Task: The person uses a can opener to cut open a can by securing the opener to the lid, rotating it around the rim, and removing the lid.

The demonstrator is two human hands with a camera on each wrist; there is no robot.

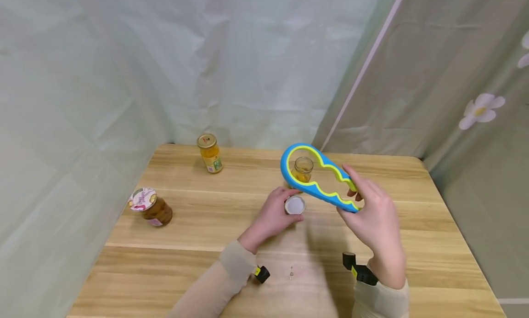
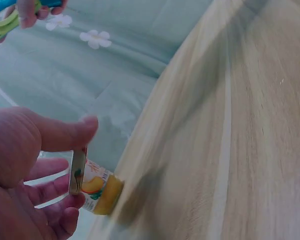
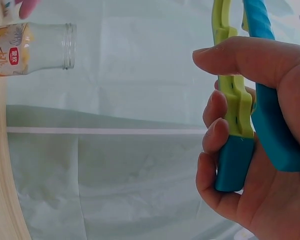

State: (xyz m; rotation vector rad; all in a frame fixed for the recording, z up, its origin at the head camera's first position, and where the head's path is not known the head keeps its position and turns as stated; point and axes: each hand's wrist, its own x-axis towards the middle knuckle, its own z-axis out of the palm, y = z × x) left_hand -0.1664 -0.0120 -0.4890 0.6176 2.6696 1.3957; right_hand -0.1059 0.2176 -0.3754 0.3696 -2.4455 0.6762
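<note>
My left hand [image 1: 271,215] pinches a jar lid [image 1: 295,205] between thumb and fingers, its pale inside facing up in the head view. Edge-on, the same lid [image 2: 77,172] shows in the left wrist view. A blue and lime-green jar opener [image 1: 324,196] is raised in my right hand [image 1: 375,212], gripped by both handle arms, thumb on one and fingers on the other. Through its loop appears an open glass jar [image 1: 303,165], standing on the table behind the lid. The right wrist view shows this jar's [image 3: 15,52] fruit label and bare threaded rim.
On the wooden table [image 1: 198,244], a gold-lidded jar of yellow contents [image 1: 211,155] stands at the back left. Farther left is a jar of brown contents [image 1: 159,212] with a printed white lid. Curtains [image 1: 264,70] hang around the table's back and sides.
</note>
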